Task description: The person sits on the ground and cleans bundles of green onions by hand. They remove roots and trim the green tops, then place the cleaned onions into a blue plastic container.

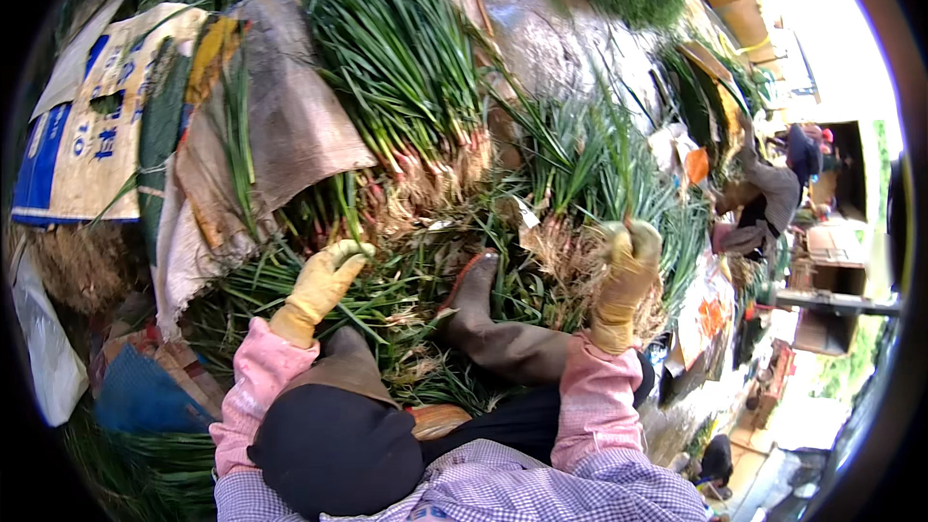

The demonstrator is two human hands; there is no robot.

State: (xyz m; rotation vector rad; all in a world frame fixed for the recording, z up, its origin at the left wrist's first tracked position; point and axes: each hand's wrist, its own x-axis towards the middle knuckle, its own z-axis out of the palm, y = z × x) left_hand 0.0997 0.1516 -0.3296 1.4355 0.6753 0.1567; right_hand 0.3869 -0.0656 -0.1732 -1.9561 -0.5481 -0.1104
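My left hand (319, 288), in a yellow glove, has its thumb and fingers drawn together. Green leaf stalks (348, 206) come down to those fingertips; whether they are gripped, I cannot tell. In its matching glove, my right hand (628, 268) is closed on the lower end of a blurred green allium stalk (625, 152) with leaves pointing away from me. Beyond my left hand lies a thick bundle of allium plants (406, 72) with reddish stem bases and pale roots. Another bundle (580, 152), roots towards me, lies near my right hand. Loose leaves (406, 304) cover the ground between my boots.
Woven sacks (304, 87) partly cover plants at the left, one printed sack (94, 123) bearing writing. My brown boot (478, 304) rests among the leaves. A blue mesh sack (145, 391) lies at lower left. Another person (761, 188) bends over at the right, near parked vehicles (830, 268).
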